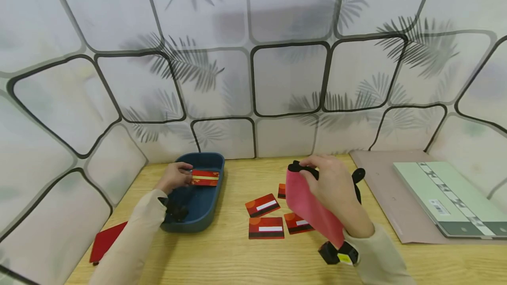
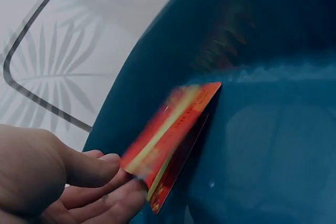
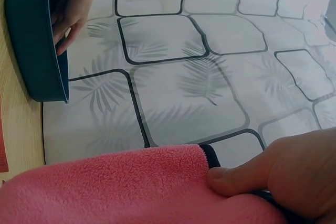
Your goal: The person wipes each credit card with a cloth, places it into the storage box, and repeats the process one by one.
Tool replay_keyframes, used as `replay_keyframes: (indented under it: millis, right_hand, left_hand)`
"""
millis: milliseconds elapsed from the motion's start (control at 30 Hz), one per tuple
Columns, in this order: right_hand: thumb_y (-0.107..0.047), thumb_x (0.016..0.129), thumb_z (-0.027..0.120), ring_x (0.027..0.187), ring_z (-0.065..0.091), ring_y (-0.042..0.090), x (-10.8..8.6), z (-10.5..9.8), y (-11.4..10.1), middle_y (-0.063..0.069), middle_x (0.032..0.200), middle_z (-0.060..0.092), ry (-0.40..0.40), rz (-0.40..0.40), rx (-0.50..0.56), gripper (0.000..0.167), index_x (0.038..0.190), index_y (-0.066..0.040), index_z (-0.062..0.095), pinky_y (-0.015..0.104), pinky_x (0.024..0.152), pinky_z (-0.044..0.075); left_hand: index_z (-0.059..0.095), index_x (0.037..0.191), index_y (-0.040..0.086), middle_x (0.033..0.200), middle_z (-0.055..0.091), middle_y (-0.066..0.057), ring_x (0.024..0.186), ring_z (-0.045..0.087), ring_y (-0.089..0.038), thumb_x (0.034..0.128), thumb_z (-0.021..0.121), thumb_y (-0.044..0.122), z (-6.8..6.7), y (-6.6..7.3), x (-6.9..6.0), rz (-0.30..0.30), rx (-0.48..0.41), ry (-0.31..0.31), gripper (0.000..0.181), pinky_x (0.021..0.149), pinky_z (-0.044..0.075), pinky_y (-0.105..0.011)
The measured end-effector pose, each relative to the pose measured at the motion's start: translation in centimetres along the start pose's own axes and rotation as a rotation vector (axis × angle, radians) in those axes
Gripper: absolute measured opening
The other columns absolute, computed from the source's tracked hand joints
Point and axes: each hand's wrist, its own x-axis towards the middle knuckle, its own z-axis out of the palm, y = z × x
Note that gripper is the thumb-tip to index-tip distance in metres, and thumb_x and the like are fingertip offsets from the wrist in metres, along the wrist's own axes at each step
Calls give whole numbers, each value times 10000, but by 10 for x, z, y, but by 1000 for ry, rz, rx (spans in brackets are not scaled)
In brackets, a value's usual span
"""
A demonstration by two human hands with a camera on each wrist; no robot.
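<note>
My left hand (image 1: 176,177) reaches over the blue tub (image 1: 217,203) and pinches a red and gold card (image 1: 205,178) by its end. In the left wrist view thumb and fingers hold that card (image 2: 169,127), with a second card (image 2: 176,169) just beneath it, inside the tub. My right hand (image 1: 336,188) grips a pink cloth (image 1: 303,201) with black edging by its top, so that it hangs above the table. In the right wrist view the thumb of my right hand (image 3: 278,174) presses on the cloth (image 3: 131,182) beside its black edge.
Several red cards (image 1: 266,234) lie on the wooden table (image 1: 222,258) between the hands. A black object with a yellow label (image 1: 345,257) is below the cloth. Green folder (image 1: 443,197) on a pinkish-grey board (image 1: 380,188) at right; red item (image 1: 104,241) at left; dark items (image 1: 177,212) in the tub.
</note>
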Motion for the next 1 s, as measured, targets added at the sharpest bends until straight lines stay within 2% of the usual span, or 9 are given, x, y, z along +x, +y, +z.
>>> replay_keyframes:
  millis: [133, 233, 367, 467, 600, 800, 900, 1000]
  right_hand:
    - [-75, 798, 754, 819, 646, 270, 0, -1, -1, 68, 886, 708, -14, 14, -1, 133, 928, -93, 732, 440, 693, 519]
    - [-78, 803, 750, 829, 649, 271, 0, -3, -1, 74, 900, 709, -23, 22, 3, 137, 938, -91, 732, 439, 692, 524]
    - [-90, 823, 735, 875, 655, 282, 0, -7, -2, 89, 939, 714, -39, 41, 6, 148, 971, -88, 731, 447, 714, 532]
    - [-87, 825, 731, 894, 659, 297, 1, -12, -1, 99, 940, 721, -28, 39, 5, 154, 979, -82, 731, 461, 745, 526]
    - [-64, 808, 741, 879, 662, 310, 2, -17, 1, 105, 910, 728, 4, 10, 10, 155, 962, -69, 732, 477, 771, 507]
    - [-49, 803, 743, 875, 655, 311, 3, -22, 0, 120, 912, 720, 16, 11, 22, 159, 962, -61, 730, 484, 795, 486]
    - [-48, 804, 744, 877, 653, 309, 2, -23, -1, 122, 915, 718, 10, 18, 30, 160, 962, -60, 729, 487, 797, 482]
    - [-44, 803, 744, 872, 655, 306, 2, -24, -2, 121, 910, 719, 14, 9, 42, 160, 962, -54, 730, 483, 796, 494]
  left_hand:
    - [502, 1233, -189, 1194, 572, -371, 848, 676, -254, 826, 616, -110, -5, 2, -4, -16, 29, 18, 429, 688, 570, -355]
    - [508, 1240, -176, 1234, 554, -360, 916, 670, -281, 841, 626, -87, -7, 4, -7, -27, 44, 21, 425, 729, 569, -368]
    - [494, 1259, -173, 1241, 557, -352, 983, 665, -322, 872, 609, -69, -8, 10, -12, 8, 22, -13, 417, 787, 568, -400]
    - [496, 1274, -152, 1246, 571, -328, 1005, 662, -321, 895, 605, -39, -5, 19, -19, 42, 3, -41, 411, 819, 559, -422]
    - [538, 1262, -111, 1219, 614, -279, 966, 673, -267, 880, 649, 4, 5, 36, -30, 79, -12, -73, 414, 816, 559, -417]
    - [532, 1250, -121, 1181, 631, -281, 947, 694, -277, 871, 662, 12, 22, 56, -42, 171, -84, -179, 423, 808, 565, -389]
    - [549, 1227, -105, 1164, 639, -275, 948, 690, -279, 882, 655, 25, 34, 62, -47, 211, -95, -216, 383, 811, 564, -384]
    - [576, 1188, -84, 1137, 649, -261, 958, 668, -265, 879, 663, 32, 50, 69, -54, 262, -66, -252, 342, 793, 560, -340]
